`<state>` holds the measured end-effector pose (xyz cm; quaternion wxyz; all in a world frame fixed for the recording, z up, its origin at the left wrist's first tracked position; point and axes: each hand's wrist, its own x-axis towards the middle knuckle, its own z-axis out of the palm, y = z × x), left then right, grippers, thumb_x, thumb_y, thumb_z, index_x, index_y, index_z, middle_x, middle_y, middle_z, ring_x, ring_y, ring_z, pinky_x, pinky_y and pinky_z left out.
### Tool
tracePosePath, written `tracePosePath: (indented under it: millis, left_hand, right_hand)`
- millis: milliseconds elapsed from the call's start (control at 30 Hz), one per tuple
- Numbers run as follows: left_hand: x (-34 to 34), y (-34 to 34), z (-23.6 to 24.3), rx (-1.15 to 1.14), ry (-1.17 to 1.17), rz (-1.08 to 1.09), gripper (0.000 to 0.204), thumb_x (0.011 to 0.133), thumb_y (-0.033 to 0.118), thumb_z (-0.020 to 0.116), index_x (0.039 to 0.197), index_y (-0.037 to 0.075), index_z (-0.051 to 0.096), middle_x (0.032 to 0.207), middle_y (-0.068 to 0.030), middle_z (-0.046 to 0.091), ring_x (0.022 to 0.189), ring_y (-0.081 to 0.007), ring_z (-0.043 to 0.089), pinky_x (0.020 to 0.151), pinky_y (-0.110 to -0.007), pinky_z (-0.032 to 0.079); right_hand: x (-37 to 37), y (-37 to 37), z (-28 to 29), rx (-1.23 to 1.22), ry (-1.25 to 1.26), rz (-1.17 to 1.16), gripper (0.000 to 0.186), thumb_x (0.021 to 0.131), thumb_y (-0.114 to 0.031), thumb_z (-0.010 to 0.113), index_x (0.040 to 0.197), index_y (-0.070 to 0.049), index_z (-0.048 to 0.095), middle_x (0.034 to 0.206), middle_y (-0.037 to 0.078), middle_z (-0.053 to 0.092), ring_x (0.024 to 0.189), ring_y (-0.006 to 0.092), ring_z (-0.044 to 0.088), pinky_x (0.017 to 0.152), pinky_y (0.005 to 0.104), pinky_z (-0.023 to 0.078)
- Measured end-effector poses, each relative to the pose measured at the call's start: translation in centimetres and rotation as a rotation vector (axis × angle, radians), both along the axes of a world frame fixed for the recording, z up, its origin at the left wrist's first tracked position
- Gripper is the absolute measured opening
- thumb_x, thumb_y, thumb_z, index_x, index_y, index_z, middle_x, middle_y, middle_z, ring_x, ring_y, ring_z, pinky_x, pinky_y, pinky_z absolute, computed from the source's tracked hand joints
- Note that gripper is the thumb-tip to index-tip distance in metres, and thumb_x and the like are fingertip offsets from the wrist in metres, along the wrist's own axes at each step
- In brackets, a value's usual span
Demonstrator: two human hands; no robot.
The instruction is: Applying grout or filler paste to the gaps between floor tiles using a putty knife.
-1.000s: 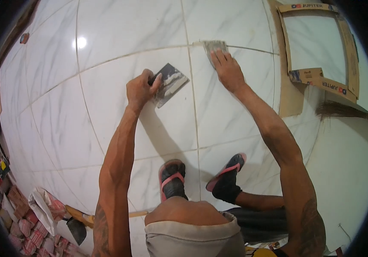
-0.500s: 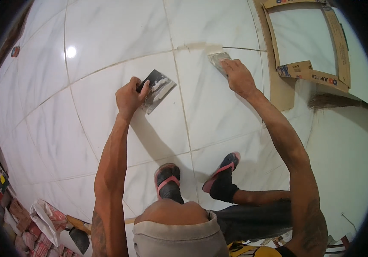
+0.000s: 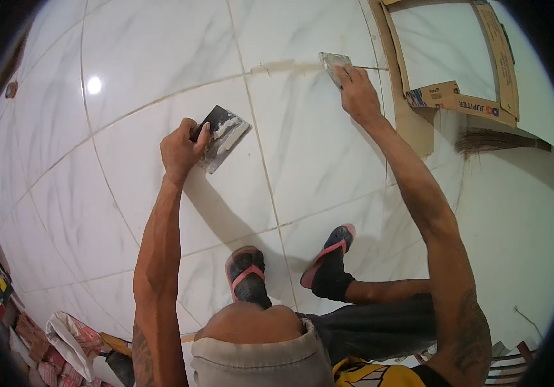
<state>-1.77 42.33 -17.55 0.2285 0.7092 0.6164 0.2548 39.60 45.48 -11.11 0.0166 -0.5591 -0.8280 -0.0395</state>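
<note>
My left hand (image 3: 182,149) is closed round the black handle of a flat putty knife (image 3: 230,137), holding it above the floor. Pale, wet-looking paste is smeared over its wide blade. Farther forward on the right, my right hand (image 3: 361,100) grips a thin, paste-coated scraper (image 3: 332,63), its fingers spread over the back. The scraper lies at a joint between white marbled tiles (image 3: 316,135). A beige smear of paste (image 3: 280,66) runs along that joint to its left, while a dark stretch of joint shows to its right.
Cardboard strips (image 3: 464,103) form a frame at the far right, beside a brown broom head (image 3: 499,140). My feet, in dark socks and pink flip-flops (image 3: 248,274), stand on the tiles. Several packages and a white sack (image 3: 70,338) are piled at the lower left.
My right hand has slid the scraper forward and slightly right along the joint, and the paste smear reaches farther. The view has shifted a little; my left hand still holds the putty knife.
</note>
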Motion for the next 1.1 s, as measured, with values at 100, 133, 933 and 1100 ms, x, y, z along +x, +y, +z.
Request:
tracePosePath:
  millis: [100, 133, 933, 1100]
  left_hand:
    - [0.4, 0.2, -0.4, 0.027, -0.016, 0.005, 0.030, 0.084, 0.034, 0.073, 0.078, 0.009, 0.058, 0.059, -0.0052, 0.061, 0.049, -0.0214, 0.059, 0.048, -0.033, 0.047]
    - [0.3, 0.7, -0.5, 0.032, -0.011, 0.005, 0.030, 0.084, 0.034, 0.073, 0.078, 0.009, 0.058, 0.059, -0.0052, 0.061, 0.049, -0.0214, 0.059, 0.048, -0.033, 0.047]
    - [-1.2, -0.3, -0.6, -0.053, 0.002, 0.003, 0.032, 0.085, 0.036, 0.072, 0.079, 0.008, 0.059, 0.060, -0.0077, 0.063, 0.050, -0.0243, 0.060, 0.049, -0.034, 0.047]
    - [0.0, 0.4, -0.2, 0.050, -0.014, -0.013, 0.031, 0.084, 0.035, 0.073, 0.079, 0.009, 0.058, 0.059, -0.0068, 0.061, 0.049, -0.0236, 0.059, 0.049, -0.034, 0.047]
  right_hand:
    - [-0.8, -0.8, -2.3, 0.050, -0.087, -0.021, 0.054, 0.077, 0.004, 0.054, 0.131, 0.002, 0.050, 0.123, 0.018, 0.054, 0.111, 0.0344, 0.052, 0.092, 0.0399, 0.050]
    - [-0.4, -0.5, -1.9, 0.055, -0.082, -0.022, 0.054, 0.077, 0.004, 0.054, 0.131, 0.002, 0.050, 0.123, 0.018, 0.054, 0.111, 0.0344, 0.052, 0.092, 0.0399, 0.050]
    - [-21.1, 6.5, 2.1, -0.618, 0.591, -0.408, 0.038, 0.080, -0.031, 0.058, 0.091, 0.003, 0.070, 0.092, 0.020, 0.069, 0.087, 0.0317, 0.066, 0.076, 0.0437, 0.055]
    - [-11.4, 3.1, 5.1, -0.900, 1.697, -0.662, 0.038, 0.087, -0.023, 0.065, 0.114, 0.004, 0.062, 0.101, 0.008, 0.063, 0.096, 0.0191, 0.060, 0.079, 0.0381, 0.053]
